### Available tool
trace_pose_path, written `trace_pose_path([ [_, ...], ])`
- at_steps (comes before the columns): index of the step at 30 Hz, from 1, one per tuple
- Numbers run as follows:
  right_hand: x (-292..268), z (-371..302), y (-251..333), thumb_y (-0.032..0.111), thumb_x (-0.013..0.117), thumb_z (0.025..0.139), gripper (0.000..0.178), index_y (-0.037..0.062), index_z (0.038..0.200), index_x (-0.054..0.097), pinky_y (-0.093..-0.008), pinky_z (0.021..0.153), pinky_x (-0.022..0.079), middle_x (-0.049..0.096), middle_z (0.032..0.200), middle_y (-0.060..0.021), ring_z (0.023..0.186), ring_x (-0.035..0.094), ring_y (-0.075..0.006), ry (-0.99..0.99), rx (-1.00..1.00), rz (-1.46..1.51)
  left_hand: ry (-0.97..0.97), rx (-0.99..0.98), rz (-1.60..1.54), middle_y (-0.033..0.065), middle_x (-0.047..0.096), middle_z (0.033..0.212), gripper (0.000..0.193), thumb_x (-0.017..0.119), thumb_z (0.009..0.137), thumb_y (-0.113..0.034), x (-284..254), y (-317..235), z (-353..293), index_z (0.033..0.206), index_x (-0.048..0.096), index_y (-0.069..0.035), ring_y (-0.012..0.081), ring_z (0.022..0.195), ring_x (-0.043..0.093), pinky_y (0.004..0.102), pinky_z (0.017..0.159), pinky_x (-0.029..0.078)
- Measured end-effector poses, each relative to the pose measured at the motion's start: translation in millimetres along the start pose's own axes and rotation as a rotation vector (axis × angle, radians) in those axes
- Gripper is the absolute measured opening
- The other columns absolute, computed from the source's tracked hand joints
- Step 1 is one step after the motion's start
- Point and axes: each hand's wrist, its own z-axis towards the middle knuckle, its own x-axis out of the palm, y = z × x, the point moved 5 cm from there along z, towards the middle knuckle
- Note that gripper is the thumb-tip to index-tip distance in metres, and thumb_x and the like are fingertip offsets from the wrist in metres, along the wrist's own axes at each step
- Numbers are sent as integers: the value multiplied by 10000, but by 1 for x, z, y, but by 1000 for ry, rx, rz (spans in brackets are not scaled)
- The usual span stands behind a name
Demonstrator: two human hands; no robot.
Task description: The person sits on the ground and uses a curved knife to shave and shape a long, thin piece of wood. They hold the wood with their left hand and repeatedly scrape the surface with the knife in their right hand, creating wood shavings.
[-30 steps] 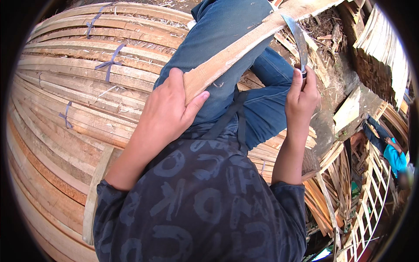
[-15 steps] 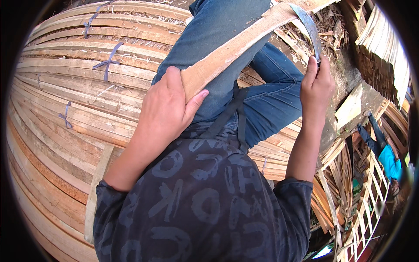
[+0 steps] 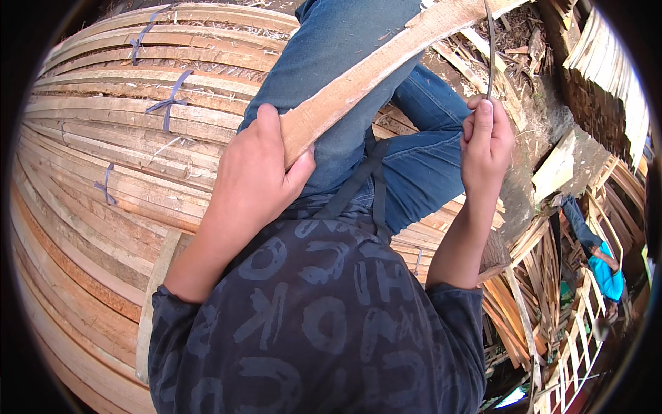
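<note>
A pale, rough-sawn wooden strip (image 3: 365, 83) slants across my raised thigh, its far end reaching toward the upper right. My left hand (image 3: 254, 169) is closed around its near end, with the thumb along the lower edge. In my right hand (image 3: 487, 141) is a curved knife (image 3: 491, 58), held upright by a handle that my fingers hide. Its dark blade shows nearly edge-on, and the tip overlaps the far part of the strip; whether it touches the wood I cannot tell.
Bundles of long wooden strips (image 3: 103, 138), some bound with purple ties (image 3: 167, 103), fill the left. Stacked thin wood pieces (image 3: 610, 76) stand at the upper right. Lower right are loose slats (image 3: 510, 314), a lattice (image 3: 579, 352) and another person in a blue shirt (image 3: 607, 272).
My right hand has shifted slightly left and turned, so the blade now shows edge-on instead of broadside. My left hand and the strip's near end have moved a little left. The other person has moved.
</note>
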Motion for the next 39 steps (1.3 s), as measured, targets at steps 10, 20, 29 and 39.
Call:
trace_pose_path([
  [10,66,-42,-1,295,392,1047,375,28,813,509,-197,427,258,390,578,38,478,315,-27,336,44,295,167,-58,-127,296,575,725,329,614,774,-169,-8,13,13,929,396,23,485,733,581,515,660,467],
  [20,37,-51,33,209,691,886,265,26,786,528,-339,435,383,481,513,-92,421,480,-262,225,-208,-419,-32,-53,58,230,605,675,417,680,789,-327,-3,-2,4,911,438,-10,418,661,628,472,577,494],
  [29,32,-47,26,331,695,861,314,82,825,507,-356,446,436,538,639,-59,521,572,-251,163,-409,-724,-137,3,125,201,595,643,581,657,828,-557,4,2,2,867,450,-17,377,588,630,431,496,479],
  [39,2,-16,22,308,641,916,269,62,851,554,-415,483,419,578,622,-121,530,577,-314,-57,-402,-815,-157,35,73,186,591,652,551,640,853,-535,4,0,0,876,454,-17,361,586,621,424,488,470],
])
